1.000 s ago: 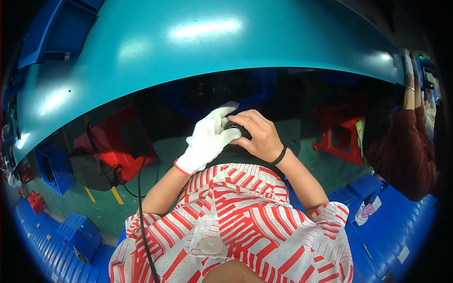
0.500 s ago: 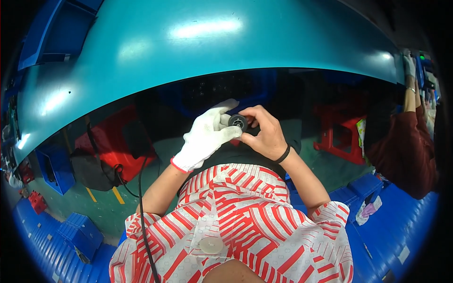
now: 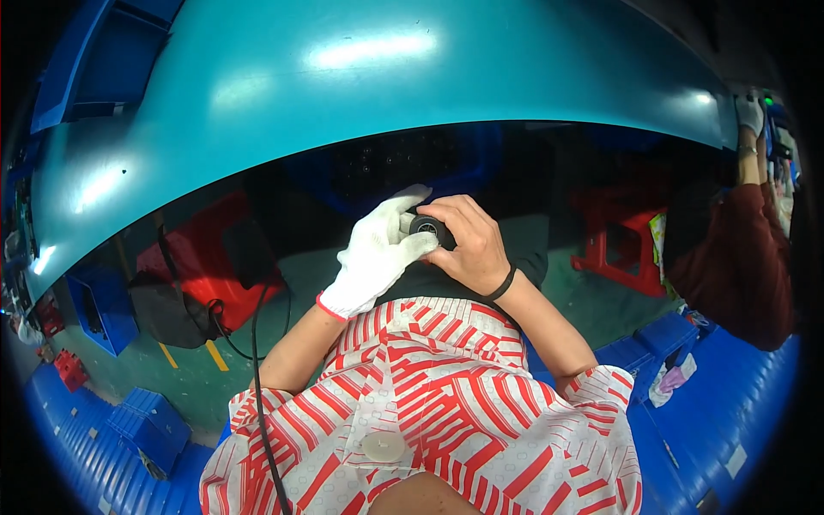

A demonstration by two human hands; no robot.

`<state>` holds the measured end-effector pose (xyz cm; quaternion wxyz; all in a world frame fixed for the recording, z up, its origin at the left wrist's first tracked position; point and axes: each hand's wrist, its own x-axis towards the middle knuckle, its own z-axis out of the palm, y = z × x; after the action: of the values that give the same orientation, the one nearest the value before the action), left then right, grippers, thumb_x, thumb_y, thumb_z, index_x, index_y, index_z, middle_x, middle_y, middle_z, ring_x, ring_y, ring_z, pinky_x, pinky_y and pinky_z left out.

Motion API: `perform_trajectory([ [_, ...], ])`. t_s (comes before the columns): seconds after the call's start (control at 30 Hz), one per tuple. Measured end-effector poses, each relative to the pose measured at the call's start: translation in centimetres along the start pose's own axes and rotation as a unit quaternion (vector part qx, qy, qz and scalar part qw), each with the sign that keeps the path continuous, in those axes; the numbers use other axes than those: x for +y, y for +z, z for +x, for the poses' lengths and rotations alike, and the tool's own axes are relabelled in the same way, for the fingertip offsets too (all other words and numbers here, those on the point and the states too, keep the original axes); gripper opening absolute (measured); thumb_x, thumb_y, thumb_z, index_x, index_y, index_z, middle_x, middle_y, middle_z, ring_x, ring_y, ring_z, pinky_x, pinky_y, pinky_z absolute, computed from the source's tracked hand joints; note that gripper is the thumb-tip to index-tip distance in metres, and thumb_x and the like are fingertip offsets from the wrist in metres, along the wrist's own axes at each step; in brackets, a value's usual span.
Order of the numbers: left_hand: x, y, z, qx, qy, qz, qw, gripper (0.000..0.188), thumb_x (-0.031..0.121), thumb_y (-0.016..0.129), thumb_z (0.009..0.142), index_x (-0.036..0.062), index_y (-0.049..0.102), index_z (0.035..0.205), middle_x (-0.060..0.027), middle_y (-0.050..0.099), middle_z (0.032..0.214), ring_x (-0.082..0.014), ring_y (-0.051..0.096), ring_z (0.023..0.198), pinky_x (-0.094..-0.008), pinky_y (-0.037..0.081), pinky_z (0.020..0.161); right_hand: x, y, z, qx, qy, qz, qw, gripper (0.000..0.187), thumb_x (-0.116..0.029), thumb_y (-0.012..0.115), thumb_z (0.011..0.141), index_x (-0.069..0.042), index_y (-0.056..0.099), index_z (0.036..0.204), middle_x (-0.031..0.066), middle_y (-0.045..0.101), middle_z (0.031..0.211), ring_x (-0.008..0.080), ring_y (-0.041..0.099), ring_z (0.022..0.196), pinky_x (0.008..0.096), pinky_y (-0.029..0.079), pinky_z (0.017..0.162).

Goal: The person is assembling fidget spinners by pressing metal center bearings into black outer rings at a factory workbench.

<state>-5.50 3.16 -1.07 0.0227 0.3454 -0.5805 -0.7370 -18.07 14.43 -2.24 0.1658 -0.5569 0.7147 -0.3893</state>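
Head view, sole entry.

Item: one small black wheel-like part (image 3: 427,225), round, with a paler ring on its face; location, between the two hands, in front of the wearer's body and on the near side of the tabletop (image 3: 378,90), apart from it.

Left hand (image 3: 371,262): white glove with red cuff edge; thumb against the part's near side, index finger stretched out past it; gripping the part.

Right hand (image 3: 477,249): bare, black band (image 3: 504,286) at the wrist; fingers bent round the part's far and right sides, gripping it.

Surroundings: red stool (image 3: 199,246) to the left, a second red stool (image 3: 611,251) to the right; blue box (image 3: 101,311) at far left of the floor; black cable (image 3: 263,421) down the left side; a co-worker's dark red sleeve (image 3: 760,249) at right.

Step in hand, as judged: two-handed holding and turning of the part. Any further turn called for one hand to keep its pinch while the other eased its fingers.
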Motion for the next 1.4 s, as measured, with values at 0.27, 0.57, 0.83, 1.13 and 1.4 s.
perform_trajectory([
  [0.27, 0.2, 0.0, -0.1, 0.017, -0.042, -0.220, 0.975, 0.051, 0.006, 0.064, 0.083, -0.0079, 0.043, 0.128, -0.0101, 0.062, 0.092, -0.0123, 0.061, 0.079, -0.0221, 0.050, 0.071, -0.1, -0.7, 0.3, -0.009, 0.049, 0.032, 0.998, 0.053, -0.019, 0.081, 0.065, -0.001, 0.059, 0.110, 0.0135, 0.060, 0.103, 0.0284, 0.059, 0.094, 0.0334, 0.049, 0.080],
  [0.57, 1.7, -0.8, -0.4, 0.013, -0.005, -0.165, 0.986, 0.040, 0.008, 0.052, 0.090, -0.0101, 0.045, 0.125, -0.0137, 0.064, 0.088, -0.0165, 0.064, 0.076, -0.0254, 0.052, 0.071, -0.9, -2.0, 0.0, -0.068, 0.196, 0.249, 0.946, 0.048, -0.010, 0.071, 0.079, 0.000, 0.053, 0.122, 0.0120, 0.060, 0.104, 0.0139, 0.060, 0.080, 0.0262, 0.050, 0.072],
  [0.83, 1.4, -1.3, -1.1, 0.071, 0.038, -0.165, 0.983, 0.041, 0.013, 0.051, 0.093, -0.0107, 0.045, 0.125, -0.0147, 0.065, 0.090, -0.0173, 0.064, 0.078, -0.0257, 0.053, 0.070, -0.8, -1.7, -1.7, -0.108, 0.276, 0.734, 0.611, 0.056, -0.037, 0.031, 0.100, 0.010, 0.039, 0.129, 0.0247, 0.057, 0.115, 0.0219, 0.061, 0.088, 0.0292, 0.051, 0.072],
  [1.13, 0.8, -1.5, -0.5, 0.064, 0.037, -0.164, 0.984, 0.042, 0.013, 0.049, 0.092, -0.0110, 0.043, 0.125, -0.0170, 0.063, 0.093, -0.0207, 0.065, 0.080, -0.0288, 0.053, 0.072, -0.7, -1.5, -1.3, -0.119, 0.265, 0.745, 0.600, 0.056, -0.036, 0.030, 0.100, 0.010, 0.038, 0.130, 0.0241, 0.057, 0.114, 0.0214, 0.060, 0.089, 0.0295, 0.051, 0.073],
  [1.4, 0.5, -2.0, 0.1, 0.150, 0.052, -0.157, 0.975, 0.042, 0.011, 0.054, 0.091, -0.0086, 0.044, 0.127, -0.0137, 0.065, 0.087, -0.0174, 0.064, 0.072, -0.0268, 0.054, 0.069, 2.3, 0.3, 1.1, -0.018, 0.322, 0.377, 0.868, 0.053, -0.013, 0.054, 0.091, 0.004, 0.034, 0.137, 0.0184, 0.057, 0.117, 0.0198, 0.063, 0.084, 0.0275, 0.052, 0.070],
])
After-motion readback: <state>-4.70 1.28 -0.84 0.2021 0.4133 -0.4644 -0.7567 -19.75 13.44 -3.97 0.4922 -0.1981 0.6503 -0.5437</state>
